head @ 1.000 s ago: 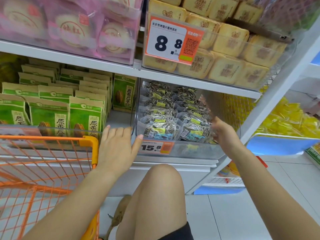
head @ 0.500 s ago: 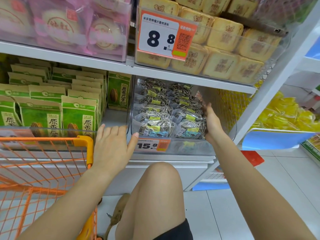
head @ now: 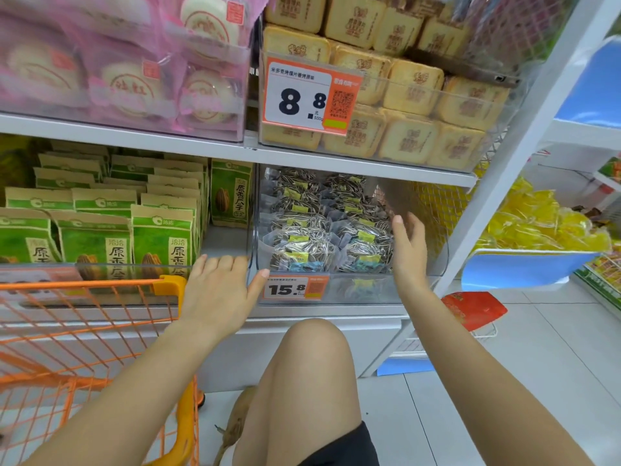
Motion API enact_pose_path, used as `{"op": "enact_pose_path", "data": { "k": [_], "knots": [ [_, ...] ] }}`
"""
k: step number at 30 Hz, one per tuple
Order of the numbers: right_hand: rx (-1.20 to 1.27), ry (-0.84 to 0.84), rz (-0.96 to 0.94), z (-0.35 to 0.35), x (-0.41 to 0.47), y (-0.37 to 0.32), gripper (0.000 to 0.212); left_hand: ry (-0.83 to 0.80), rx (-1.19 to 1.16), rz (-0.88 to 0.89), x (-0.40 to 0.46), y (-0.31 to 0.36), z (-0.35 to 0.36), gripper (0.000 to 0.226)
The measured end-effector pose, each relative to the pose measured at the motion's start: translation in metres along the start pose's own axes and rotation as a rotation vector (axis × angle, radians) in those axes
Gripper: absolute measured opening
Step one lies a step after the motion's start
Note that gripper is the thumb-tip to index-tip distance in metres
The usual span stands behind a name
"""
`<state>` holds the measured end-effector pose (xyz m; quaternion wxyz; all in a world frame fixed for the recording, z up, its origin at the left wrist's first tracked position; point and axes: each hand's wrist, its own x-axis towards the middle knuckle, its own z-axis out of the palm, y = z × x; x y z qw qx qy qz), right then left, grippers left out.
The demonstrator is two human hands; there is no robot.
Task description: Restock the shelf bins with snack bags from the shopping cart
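Note:
A clear plastic shelf bin (head: 353,290) on the lower shelf holds several clear bags of striped sunflower seeds (head: 302,243). My left hand (head: 218,290) lies flat with straight fingers against the bin's front left corner. My right hand (head: 408,247) reaches into the bin's right side, fingers straight, touching the right-hand seed bags. Neither hand holds anything. The orange wire shopping cart (head: 90,348) stands at the lower left, its inside mostly out of view.
Green seed bags (head: 161,237) fill the bin to the left. Pink pastries (head: 134,79) and yellow biscuit packs (head: 410,89) sit on the shelf above. A white shelf upright (head: 504,169) rises on the right. My bare knee (head: 312,375) is below the bin.
My right hand has moved from the bin's outer right edge up and into the bin beside the seed bags. My left hand stays at the front left corner.

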<state>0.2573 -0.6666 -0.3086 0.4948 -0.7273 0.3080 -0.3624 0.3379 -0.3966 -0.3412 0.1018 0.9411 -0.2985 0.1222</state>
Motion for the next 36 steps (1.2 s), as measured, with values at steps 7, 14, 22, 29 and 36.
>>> {"op": "enact_pose_path", "data": {
  "k": [7,14,22,29,36],
  "knots": [
    [-0.27,-0.273,-0.348,-0.003,-0.017,0.011,0.027,0.015,0.085,0.034,-0.006,-0.003,0.001,0.05],
    [-0.403,-0.093,-0.294,0.004,-0.011,0.009,0.035,0.007,0.097,0.021,-0.006,-0.005,0.004,0.034],
    [-0.726,0.026,-0.348,0.018,-0.017,0.006,0.065,0.032,0.11,0.039,-0.006,-0.005,0.008,0.035],
    [-0.623,-0.139,-0.584,0.011,-0.013,0.016,0.053,0.054,0.104,0.043,-0.006,-0.008,0.012,0.035],
    [-0.582,-0.183,-0.671,0.007,-0.014,0.017,0.047,0.097,0.098,0.052,-0.006,-0.011,0.017,0.039]
  ]
}}
